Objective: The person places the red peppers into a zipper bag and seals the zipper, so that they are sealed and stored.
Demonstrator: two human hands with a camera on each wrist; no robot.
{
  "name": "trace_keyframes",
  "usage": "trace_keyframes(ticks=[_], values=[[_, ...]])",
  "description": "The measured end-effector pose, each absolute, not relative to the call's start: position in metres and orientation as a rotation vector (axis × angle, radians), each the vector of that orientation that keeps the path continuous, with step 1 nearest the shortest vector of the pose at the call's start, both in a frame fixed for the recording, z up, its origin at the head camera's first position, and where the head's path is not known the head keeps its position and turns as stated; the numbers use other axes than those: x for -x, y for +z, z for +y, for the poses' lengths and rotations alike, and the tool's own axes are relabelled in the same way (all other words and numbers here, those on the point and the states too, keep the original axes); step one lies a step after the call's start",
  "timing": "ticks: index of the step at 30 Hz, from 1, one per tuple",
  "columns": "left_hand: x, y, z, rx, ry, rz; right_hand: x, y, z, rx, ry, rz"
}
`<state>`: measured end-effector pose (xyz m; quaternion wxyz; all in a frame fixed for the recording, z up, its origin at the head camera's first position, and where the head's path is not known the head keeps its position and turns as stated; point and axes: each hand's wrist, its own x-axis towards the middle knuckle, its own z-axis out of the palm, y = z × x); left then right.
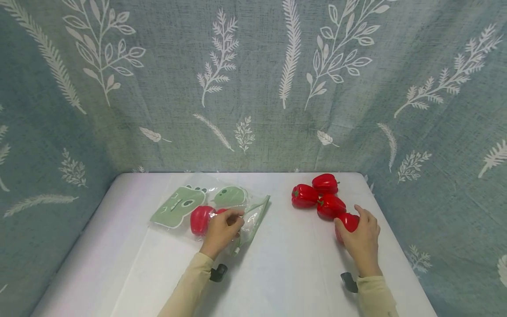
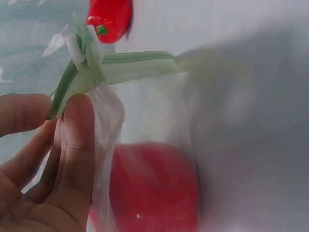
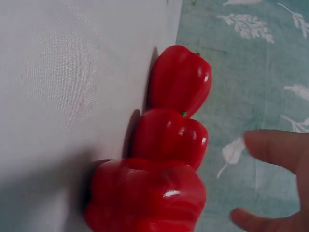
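A clear zip bag point(image 1: 253, 220) with green cartoon prints lies on the left half of the table. My left hand point(image 1: 223, 226) pinches the green zip strip point(image 2: 62, 92) at its mouth between thumb and finger. Through the plastic shows a red bell pepper point(image 1: 201, 220), with more red partly behind my hand. My right hand point(image 1: 364, 237) is over the nearest loose bell pepper point(image 1: 349, 222), thumb and fingers spread to either side in the head view. In the right wrist view its fingers point(image 3: 273, 150) stand apart from the bell peppers.
Beyond the right hand lie more loose red bell peppers: one in the middle point(image 1: 331, 207), one to the left point(image 1: 304, 196) and one at the back point(image 1: 325, 183). The white table point(image 1: 285, 264) is bordered by a leaf-patterned curtain point(image 1: 253, 88) at the back and sides.
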<state>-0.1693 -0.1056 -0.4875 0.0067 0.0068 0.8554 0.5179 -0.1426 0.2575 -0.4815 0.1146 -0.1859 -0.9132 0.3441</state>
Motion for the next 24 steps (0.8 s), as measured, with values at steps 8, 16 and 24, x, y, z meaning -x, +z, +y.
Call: trace_keyframes(ticks=[8, 16, 24], values=[[0.1682, -0.4872, -0.1071, -0.016, 1.622, 2.67, 0.1405, -0.4884, 0.2592, 0.634, 1.028, -2.795], [0.1674, -0.4859, -0.1075, -0.023, 1.635, 2.667, 0.1405, -0.4904, 0.2613, 0.643, 1.037, -2.813], [0.1667, -0.4858, -0.1081, -0.027, 1.616, 2.668, 0.1391, -0.4895, 0.2641, 0.656, 1.059, -2.831]])
